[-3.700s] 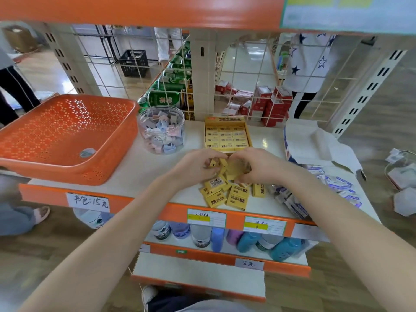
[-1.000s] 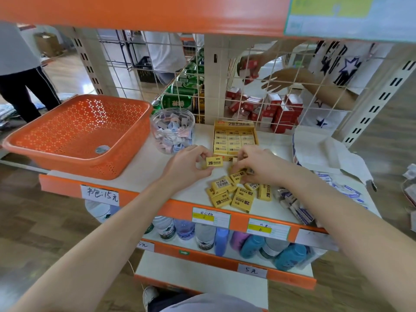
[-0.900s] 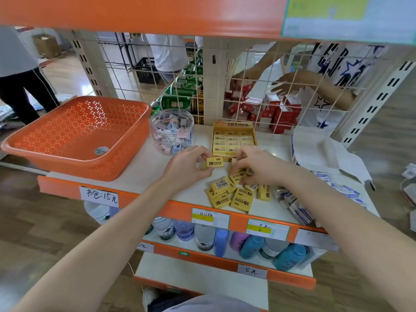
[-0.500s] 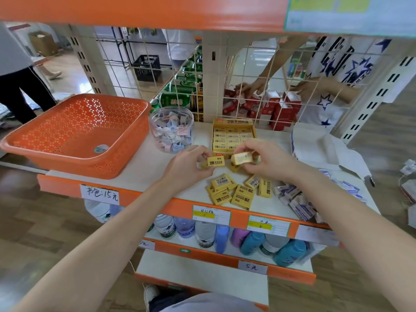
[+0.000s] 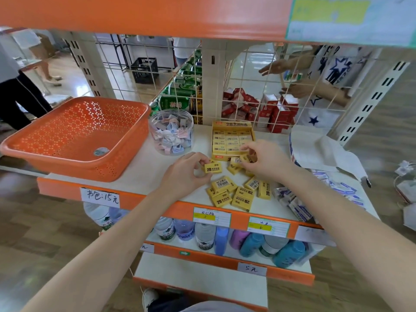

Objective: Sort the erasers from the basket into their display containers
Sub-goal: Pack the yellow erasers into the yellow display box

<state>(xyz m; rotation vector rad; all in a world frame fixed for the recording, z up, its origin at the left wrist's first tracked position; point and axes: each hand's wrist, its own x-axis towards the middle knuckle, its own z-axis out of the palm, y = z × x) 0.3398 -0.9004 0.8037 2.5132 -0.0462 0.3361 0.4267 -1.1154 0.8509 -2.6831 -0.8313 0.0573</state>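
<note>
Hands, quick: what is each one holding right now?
Left hand: pinches a yellow 2B eraser.
Right hand: pinches another eraser by the display box.

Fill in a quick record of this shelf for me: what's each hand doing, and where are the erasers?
Left hand: pinches a yellow eraser
Right hand: pinches a second eraser at the front edge of the display box
Display box: yellow, rows of erasers inside
Loose erasers: yellow pile near the front of the shelf
Clear jar: pastel erasers
Basket: orange, one small round item inside
</note>
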